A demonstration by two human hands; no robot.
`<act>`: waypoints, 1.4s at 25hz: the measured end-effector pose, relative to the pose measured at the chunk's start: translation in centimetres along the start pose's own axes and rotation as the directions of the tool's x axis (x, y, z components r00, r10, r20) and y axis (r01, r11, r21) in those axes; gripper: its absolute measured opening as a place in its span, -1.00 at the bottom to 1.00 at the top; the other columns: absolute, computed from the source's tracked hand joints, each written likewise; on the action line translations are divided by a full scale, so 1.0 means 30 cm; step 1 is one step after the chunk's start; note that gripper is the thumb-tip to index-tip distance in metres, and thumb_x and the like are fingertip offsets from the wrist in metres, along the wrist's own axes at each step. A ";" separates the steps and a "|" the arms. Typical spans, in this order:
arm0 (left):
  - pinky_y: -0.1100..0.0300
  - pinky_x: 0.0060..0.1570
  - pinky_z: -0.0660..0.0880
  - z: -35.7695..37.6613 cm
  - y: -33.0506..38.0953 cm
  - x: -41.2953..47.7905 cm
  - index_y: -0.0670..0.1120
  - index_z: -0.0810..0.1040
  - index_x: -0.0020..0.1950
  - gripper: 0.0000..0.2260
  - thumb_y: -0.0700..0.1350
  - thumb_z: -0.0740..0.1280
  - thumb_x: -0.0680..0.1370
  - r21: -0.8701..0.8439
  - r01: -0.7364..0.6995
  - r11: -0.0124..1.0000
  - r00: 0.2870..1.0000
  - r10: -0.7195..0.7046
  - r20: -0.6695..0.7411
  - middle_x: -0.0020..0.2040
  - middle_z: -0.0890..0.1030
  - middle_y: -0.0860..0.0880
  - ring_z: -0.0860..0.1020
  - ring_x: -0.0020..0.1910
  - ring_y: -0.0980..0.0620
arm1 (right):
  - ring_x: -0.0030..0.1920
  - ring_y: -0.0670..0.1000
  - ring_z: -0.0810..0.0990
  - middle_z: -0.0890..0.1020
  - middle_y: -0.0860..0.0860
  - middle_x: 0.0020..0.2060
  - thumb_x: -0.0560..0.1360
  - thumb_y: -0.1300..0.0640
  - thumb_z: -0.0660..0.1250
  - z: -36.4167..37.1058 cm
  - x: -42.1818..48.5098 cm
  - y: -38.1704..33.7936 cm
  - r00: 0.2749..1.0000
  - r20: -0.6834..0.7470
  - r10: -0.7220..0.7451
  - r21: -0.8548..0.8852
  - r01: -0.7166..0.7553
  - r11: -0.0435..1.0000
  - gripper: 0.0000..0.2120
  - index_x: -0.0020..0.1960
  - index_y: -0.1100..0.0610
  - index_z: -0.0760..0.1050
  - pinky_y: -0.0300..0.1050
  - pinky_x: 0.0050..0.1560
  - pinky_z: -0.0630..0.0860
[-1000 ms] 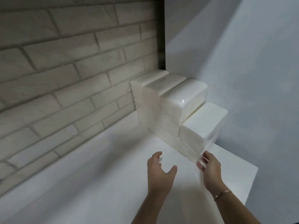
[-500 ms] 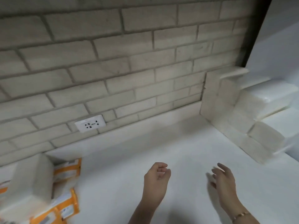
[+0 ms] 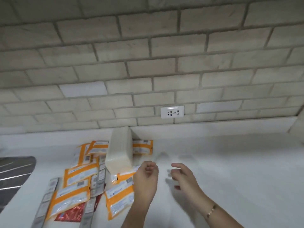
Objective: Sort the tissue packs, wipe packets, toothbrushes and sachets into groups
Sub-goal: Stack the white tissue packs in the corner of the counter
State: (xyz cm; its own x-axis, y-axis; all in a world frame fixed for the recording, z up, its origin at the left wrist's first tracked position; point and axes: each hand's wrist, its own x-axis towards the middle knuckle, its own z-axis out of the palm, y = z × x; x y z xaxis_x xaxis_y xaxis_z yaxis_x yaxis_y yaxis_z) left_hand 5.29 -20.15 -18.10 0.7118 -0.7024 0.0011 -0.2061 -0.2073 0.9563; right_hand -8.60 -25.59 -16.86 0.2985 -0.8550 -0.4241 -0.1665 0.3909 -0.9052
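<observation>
L hand [image 3: 146, 180]: over the counter's near-centre, back of hand up, forearm coming in from the bottom edge. Fingers loosely curled toward the palm, nothing in them. Sits at the right edge of the pile; can't tell if it touches a packet.
R hand [image 3: 183, 176]: just right of L, apart from it. Fingers relaxed & part spread, thumb out, holds nothing, over bare counter. Thin bracelet [image 3: 211, 212] on the wrist.
Tissue pack [image 3: 119, 150]: white soft-sided block in clear film, long axis pointing at the wall, lying on top of the pile, near end just left of L hand.
Wipe packets [image 3: 79, 176]: flat, glossy, orange w/ white labels, several overlapping at odd angles left of & under the tissue pack; one at the wall side [image 3: 143, 146].
Grey strip packs [image 3: 98, 178]: long, narrow, mixed into the pile; print too blurred to read.
Red sachet [image 3: 70, 214]: shiny foil, half under an orange packet, near edge.
Counter [image 3: 238, 162]: smooth matt white; open room all to the right of the hands.
Wall [image 3: 148, 63]: pale rough brick, white socket [image 3: 172, 111] low down.
Left edge: dark ridged surface [image 3: 13, 176], apart from the pile.
</observation>
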 end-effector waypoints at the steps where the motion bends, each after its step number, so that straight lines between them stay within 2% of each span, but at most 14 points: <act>1: 0.22 -0.07 0.51 -0.064 -0.002 0.039 0.04 0.63 -0.07 -0.86 -0.19 0.48 0.49 0.095 -0.065 0.993 0.986 0.079 -0.146 -0.14 0.67 0.10 0.60 -0.04 -0.05 | -0.08 -0.04 0.58 0.65 0.08 0.09 0.60 0.23 0.30 0.073 0.016 -0.029 0.998 0.064 0.004 -0.035 -0.002 0.999 -0.75 0.22 0.00 0.55 -0.12 -0.16 0.48; 3: -0.04 0.14 0.46 -0.185 -0.023 0.137 0.03 0.60 0.18 -0.63 0.02 0.56 0.41 0.368 -0.040 0.929 0.913 0.184 -0.365 0.18 0.58 -0.07 0.48 0.21 -0.17 | -0.08 -0.04 0.61 0.64 0.08 0.08 0.58 0.20 0.32 0.213 0.034 -0.075 0.985 0.175 0.002 -0.093 0.014 0.996 -0.76 0.22 0.01 0.54 -0.11 -0.13 0.51; 5: -0.26 0.30 0.37 -0.263 -0.064 0.238 0.11 0.44 0.42 -0.24 0.28 0.57 0.29 0.464 0.169 0.870 0.917 0.034 -0.398 0.46 0.36 -0.22 0.30 0.41 -0.30 | -0.03 0.02 0.66 0.65 0.10 0.09 0.54 0.15 0.37 0.304 0.051 -0.087 0.975 0.222 -0.003 -0.102 0.026 0.994 -0.77 0.19 0.00 0.55 -0.02 -0.05 0.57; 7: -0.31 0.29 0.39 -0.304 -0.097 0.302 0.21 0.26 0.52 -0.05 0.39 0.54 0.21 0.462 0.279 0.842 0.940 -0.141 -0.310 0.55 0.20 -0.25 0.25 0.47 -0.36 | -0.06 0.00 0.66 0.65 0.10 0.07 0.58 0.17 0.36 0.346 0.050 -0.076 0.970 0.243 0.010 -0.118 0.020 0.993 -0.78 0.20 0.00 0.55 0.02 -0.03 0.61; 9: -0.18 0.09 0.53 -0.311 -0.125 0.326 0.20 0.21 0.55 -0.04 0.31 0.55 0.24 0.402 0.245 0.882 0.959 -0.160 -0.234 0.49 0.31 -0.22 0.45 0.33 -0.32 | -0.12 -0.07 0.63 0.65 0.03 0.02 0.61 0.19 0.33 0.337 0.037 -0.066 0.970 0.242 0.028 -0.144 0.007 0.990 -0.80 0.21 0.01 0.55 -0.12 -0.10 0.56; 11: -0.11 -0.02 0.58 -0.310 -0.131 0.326 0.17 0.24 0.55 -0.11 0.22 0.54 0.29 0.349 0.200 0.915 0.962 -0.116 -0.248 0.42 0.38 -0.18 0.56 0.17 -0.24 | -0.05 -0.08 0.62 0.66 -0.03 0.05 0.60 0.13 0.35 0.295 0.021 -0.065 0.974 0.223 0.048 -0.168 -0.010 0.986 -0.82 0.19 -0.03 0.55 -0.12 -0.03 0.53; 14: -0.15 0.01 0.61 -0.290 -0.134 0.290 0.14 0.32 0.51 -0.18 0.15 0.55 0.30 0.259 0.184 0.948 0.950 -0.103 -0.296 0.32 0.47 -0.13 0.57 0.13 -0.19 | 0.13 -0.05 0.59 0.63 -0.03 0.16 0.46 -0.06 0.37 0.175 -0.006 -0.081 0.980 0.194 0.035 -0.195 0.004 0.981 -0.69 0.19 -0.12 0.55 -0.06 0.09 0.54; 18: -0.02 0.14 0.59 -0.229 -0.079 0.124 0.16 0.41 0.49 -0.25 0.09 0.60 0.34 -0.042 0.155 0.987 0.947 -0.161 -0.279 0.29 0.56 -0.03 0.58 0.22 -0.10 | 0.07 -0.14 0.65 0.69 -0.10 0.04 0.41 -0.06 0.43 -0.018 -0.052 -0.100 0.995 0.095 -0.021 -0.137 0.034 0.990 -0.64 0.20 -0.08 0.59 0.06 0.22 0.55; 20: -0.04 -0.04 0.67 -0.171 -0.022 0.040 0.14 0.50 0.43 -0.38 -0.06 0.60 0.41 -0.343 0.207 0.916 0.952 -0.269 -0.143 0.25 0.61 -0.10 0.64 0.14 -0.14 | 0.06 -0.11 0.67 0.71 -0.14 -0.03 0.39 -0.06 0.47 -0.096 -0.077 -0.091 0.999 0.037 -0.027 -0.055 0.029 0.998 -0.57 0.25 -0.05 0.59 0.10 0.21 0.56; 22: -0.21 -0.18 0.68 -0.104 0.033 -0.017 0.09 0.59 0.31 -0.50 -0.03 0.60 0.39 -0.536 0.349 0.769 0.929 -0.358 0.092 0.19 0.64 -0.19 0.66 0.02 -0.17 | 0.16 0.04 0.65 0.66 -0.06 0.13 0.31 -0.15 0.49 -0.150 -0.106 -0.087 1.000 -0.001 -0.017 0.072 0.017 0.997 -0.40 0.34 -0.09 0.53 0.03 0.01 0.62; 24: -0.18 -0.19 0.64 -0.033 0.101 -0.065 0.02 0.62 0.25 -0.42 0.13 0.56 0.25 -0.522 0.515 0.680 0.857 -0.397 0.328 0.19 0.67 -0.19 0.66 0.09 -0.21 | 0.23 0.17 0.62 0.58 -0.03 0.25 0.28 -0.21 0.54 -0.191 -0.134 -0.095 0.999 -0.034 0.006 0.200 0.001 0.980 -0.24 0.43 -0.20 0.39 0.01 -0.13 0.66; 27: -0.10 -0.18 0.60 0.065 0.194 -0.139 0.00 0.60 0.29 -0.38 0.22 0.43 0.27 -0.386 0.652 0.653 0.715 -0.359 0.600 0.15 0.73 -0.11 0.67 0.13 -0.21 | 0.24 0.32 0.64 0.64 -0.08 0.17 0.33 -0.25 0.60 -0.248 -0.159 -0.125 0.993 -0.115 -0.036 0.312 0.071 0.947 -0.06 0.50 -0.43 0.07 0.32 0.13 0.64; 30: -0.13 -0.10 0.60 0.188 0.246 -0.202 0.03 0.57 0.34 -0.37 0.24 0.40 0.30 -0.302 0.673 0.675 0.626 -0.303 0.719 0.19 0.71 -0.12 0.67 0.18 -0.24 | 0.13 0.09 0.73 0.66 -0.09 0.25 0.17 -0.31 0.64 -0.372 -0.182 -0.107 0.966 -0.247 -0.073 0.334 0.156 0.930 0.08 0.49 -0.49 0.05 0.23 0.11 0.67; 35: -0.28 -0.04 0.63 0.412 0.340 -0.324 0.19 0.54 0.27 -0.37 0.22 0.59 0.24 -0.199 0.628 0.752 0.534 -0.231 0.814 0.23 0.69 -0.06 0.69 0.11 -0.29 | 0.07 0.01 0.70 0.60 -0.02 0.22 0.11 -0.29 0.63 -0.626 -0.252 -0.049 0.888 -0.452 -0.084 0.401 0.286 0.870 0.06 0.46 -0.49 0.13 0.06 0.07 0.64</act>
State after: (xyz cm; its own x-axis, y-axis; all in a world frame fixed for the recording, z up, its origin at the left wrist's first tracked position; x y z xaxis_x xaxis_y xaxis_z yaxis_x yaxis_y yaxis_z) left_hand -12.04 -23.86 -11.98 -0.1189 -0.8811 -0.4578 0.4258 -0.4617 0.7781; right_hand -28.25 -26.12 -11.83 -0.1451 -0.9463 -0.2887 0.3170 0.2320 -0.9196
